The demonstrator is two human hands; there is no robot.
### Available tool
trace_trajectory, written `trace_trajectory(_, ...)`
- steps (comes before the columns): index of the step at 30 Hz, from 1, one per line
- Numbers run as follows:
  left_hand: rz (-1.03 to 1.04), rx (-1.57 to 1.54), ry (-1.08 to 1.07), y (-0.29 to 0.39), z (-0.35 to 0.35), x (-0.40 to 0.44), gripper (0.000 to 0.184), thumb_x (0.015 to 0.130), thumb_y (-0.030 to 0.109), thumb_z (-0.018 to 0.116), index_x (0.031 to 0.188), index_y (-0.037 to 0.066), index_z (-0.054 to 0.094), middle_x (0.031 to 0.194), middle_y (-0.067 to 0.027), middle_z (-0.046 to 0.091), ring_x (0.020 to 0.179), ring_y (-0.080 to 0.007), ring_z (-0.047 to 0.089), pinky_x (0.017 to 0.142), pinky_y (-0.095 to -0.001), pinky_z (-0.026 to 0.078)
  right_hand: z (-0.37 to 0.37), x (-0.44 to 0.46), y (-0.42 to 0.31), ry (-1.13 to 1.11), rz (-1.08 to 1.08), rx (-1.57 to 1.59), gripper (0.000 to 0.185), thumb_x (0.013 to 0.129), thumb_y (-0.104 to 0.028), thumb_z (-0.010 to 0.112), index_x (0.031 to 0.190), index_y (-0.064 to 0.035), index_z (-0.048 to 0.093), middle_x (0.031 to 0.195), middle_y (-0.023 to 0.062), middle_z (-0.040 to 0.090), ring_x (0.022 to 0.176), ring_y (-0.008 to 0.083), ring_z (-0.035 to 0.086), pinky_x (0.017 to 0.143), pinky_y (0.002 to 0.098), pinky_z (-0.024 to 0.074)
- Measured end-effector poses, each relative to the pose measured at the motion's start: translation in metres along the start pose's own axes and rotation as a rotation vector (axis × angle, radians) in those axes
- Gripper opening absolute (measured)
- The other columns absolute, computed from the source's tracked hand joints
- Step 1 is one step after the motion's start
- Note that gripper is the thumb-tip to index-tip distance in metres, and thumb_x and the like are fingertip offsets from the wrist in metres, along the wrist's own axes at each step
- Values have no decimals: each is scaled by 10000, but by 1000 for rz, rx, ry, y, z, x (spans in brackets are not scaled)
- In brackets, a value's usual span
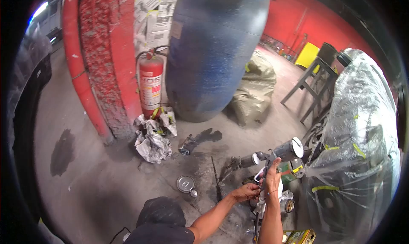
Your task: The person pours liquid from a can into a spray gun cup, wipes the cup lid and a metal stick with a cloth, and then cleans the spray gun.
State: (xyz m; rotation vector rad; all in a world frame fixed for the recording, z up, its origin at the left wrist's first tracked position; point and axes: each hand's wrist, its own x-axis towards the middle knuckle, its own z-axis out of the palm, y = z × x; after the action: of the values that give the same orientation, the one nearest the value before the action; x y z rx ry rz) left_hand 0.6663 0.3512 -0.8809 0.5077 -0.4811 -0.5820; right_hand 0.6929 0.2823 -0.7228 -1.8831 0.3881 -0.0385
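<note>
My right hand [272, 178] is wrapped round the handle of a spray gun [268, 158], whose grey cup [289, 148] with a white lid points up and to the right. Beside it, my left hand [247, 192] has its fingers closed at the lower end of the handle; what they pinch is too small to make out. A hose runs down from the gun between my forearms. Just left of the gun stands a second spray gun [245, 161] with a pale-lidded cup. Behind my right hand is a green can [291, 170].
A round metal lid [185, 184] lies on the floor. Crumpled paper [154, 141] sits below a fire extinguisher [151, 84]. Farther back are a blue barrel [213, 52], a sack [255, 88] and a dark stool [317, 82]. Plastic sheeting [353, 158] covers something at the right.
</note>
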Motion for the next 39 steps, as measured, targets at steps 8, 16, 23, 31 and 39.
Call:
trace_trajectory(8, -50, 0, 84, 4, 0, -3, 195, 974, 256, 579, 983, 73, 645, 865, 10, 654, 762, -104, 623, 725, -264, 513, 2, 1, 2, 19, -51, 48, 818, 865, -773, 377, 725, 6, 586, 542, 82, 550, 374, 160, 488, 354, 305, 387)
trace_trajectory(16, -48, -74, 9, -8, -16, 0, 179, 973, 253, 579, 1018, 86, 623, 879, 27, 632, 788, -94, 599, 748, -279, 502, -5, 1, 1, 15, -91, 33, 833, 899, -696, 392, 785, 87, 652, 598, 136, 621, 407, 189, 551, 374, 323, 445)
trace_trajectory(23, -47, -66, 105, -4, -12, -2, 162, 974, 240, 583, 995, 83, 614, 823, 28, 616, 710, -95, 588, 746, -282, 507, -7, 2, -1, -6, -56, -39, 869, 864, -719, 444, 827, 125, 648, 600, 152, 618, 469, 220, 623, 433, 341, 498)
trace_trajectory(31, -72, -88, 87, -9, -14, 1, 166, 950, 238, 618, 965, 73, 634, 735, 45, 592, 663, -90, 574, 729, -322, 517, -4, 1, 0, 8, -65, -150, 857, 818, -810, 408, 813, 7, 667, 603, 103, 617, 496, 226, 620, 504, 378, 519)
trace_trajectory(39, -79, -6, 195, -10, -14, -2, 118, 936, 198, 635, 919, 81, 635, 727, 16, 609, 628, -114, 579, 746, -338, 528, -8, -8, -8, -40, -30, -66, 776, 865, -721, 448, 724, 27, 601, 593, 108, 615, 410, 173, 555, 403, 333, 452)
